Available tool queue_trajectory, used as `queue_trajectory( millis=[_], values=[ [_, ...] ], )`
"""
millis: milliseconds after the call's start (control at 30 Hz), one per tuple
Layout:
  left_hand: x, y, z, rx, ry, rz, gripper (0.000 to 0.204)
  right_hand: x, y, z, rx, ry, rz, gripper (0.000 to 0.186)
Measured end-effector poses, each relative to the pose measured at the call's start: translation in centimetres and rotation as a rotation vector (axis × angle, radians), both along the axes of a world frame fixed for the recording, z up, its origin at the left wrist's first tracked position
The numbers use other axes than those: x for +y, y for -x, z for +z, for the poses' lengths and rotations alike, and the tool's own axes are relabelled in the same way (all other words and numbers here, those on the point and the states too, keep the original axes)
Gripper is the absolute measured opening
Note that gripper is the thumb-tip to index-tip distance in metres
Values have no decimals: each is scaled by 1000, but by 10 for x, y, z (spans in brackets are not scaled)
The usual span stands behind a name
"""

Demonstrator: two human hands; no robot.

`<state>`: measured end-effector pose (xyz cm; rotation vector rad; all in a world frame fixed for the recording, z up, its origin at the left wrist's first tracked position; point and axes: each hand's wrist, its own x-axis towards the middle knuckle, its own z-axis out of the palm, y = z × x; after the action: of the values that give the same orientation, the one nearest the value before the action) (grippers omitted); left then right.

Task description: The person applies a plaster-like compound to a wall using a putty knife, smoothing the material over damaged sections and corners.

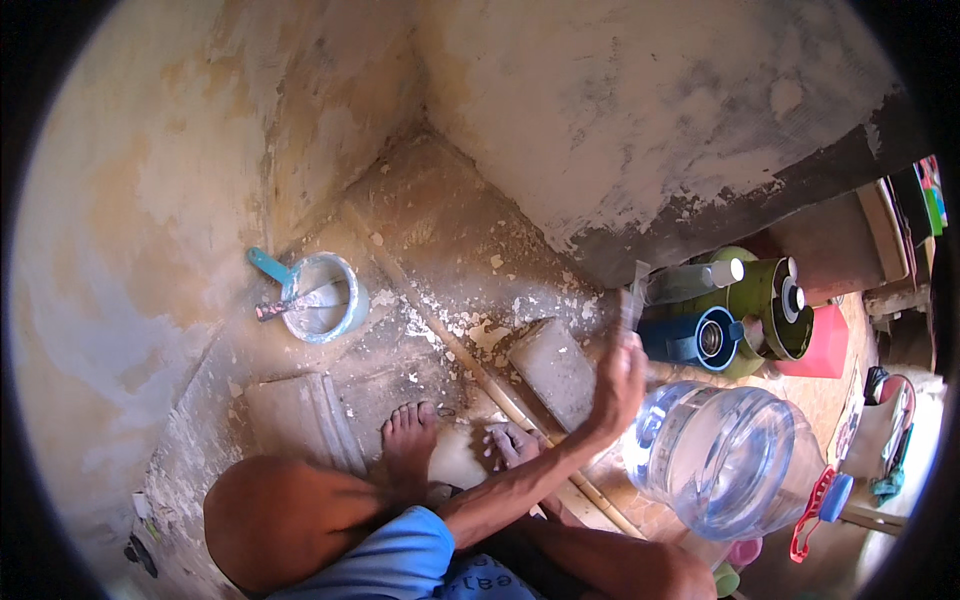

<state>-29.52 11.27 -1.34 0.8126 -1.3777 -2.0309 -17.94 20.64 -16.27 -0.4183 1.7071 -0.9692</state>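
My left hand (622, 378), on an arm reaching across to the right, is closed around a flat, pale, blade-like tool (636, 295). Motion smears both, and the tool's exact kind is unclear. It stands up from my fist near the lower edge of the right wall. Low between my legs, what looks like my right hand (512, 445) has whitened fingers apart and shows nothing in them; my left arm partly covers its forearm. To the left sits a pale bucket (355, 310) of white paste, with a putty knife (273, 311) and a blue-handled tool (268, 264) leaning in it.
A big clear water bottle (725, 450) lies on its side at right, beside a blue jug (690, 338), a green container (775, 320) and a clear bottle (695, 282). A stone block (553, 370) and a long stick (450, 345) lie on the flaking floor. Patchy walls meet ahead.
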Motion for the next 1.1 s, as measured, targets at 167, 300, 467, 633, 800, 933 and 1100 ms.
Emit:
queue_trajectory(
  millis=[167, 300, 467, 633, 800, 933, 1100],
  values=[
    [-70, 13, -31, -84, 317, 190, 54, -9, -8, 9, -115, 135, -85, 26],
    [-51, 52, -19, 14, 668, 307, 58, -8, -15, 9, -192, 193, -146, 25],
    [4, -3, 3, 256, -138, 140, 30, -5, -8, 10, -263, 275, -252, 24],
    [-47, -28, 24, 565, -723, 177, 11, 6, 5, -8, 158, 238, -158, 21],
    [-106, -34, 25, 528, -527, 102, 10, -20, 47, 56, -267, 348, -211, 18],
    [-224, -76, 83, 60, 231, -343, 19, -47, 59, 107, -248, 361, -153, 20],
    [-322, -168, 126, 14, 306, -194, 20, -103, 83, 173, 45, 395, 79, 31]
  ],
)
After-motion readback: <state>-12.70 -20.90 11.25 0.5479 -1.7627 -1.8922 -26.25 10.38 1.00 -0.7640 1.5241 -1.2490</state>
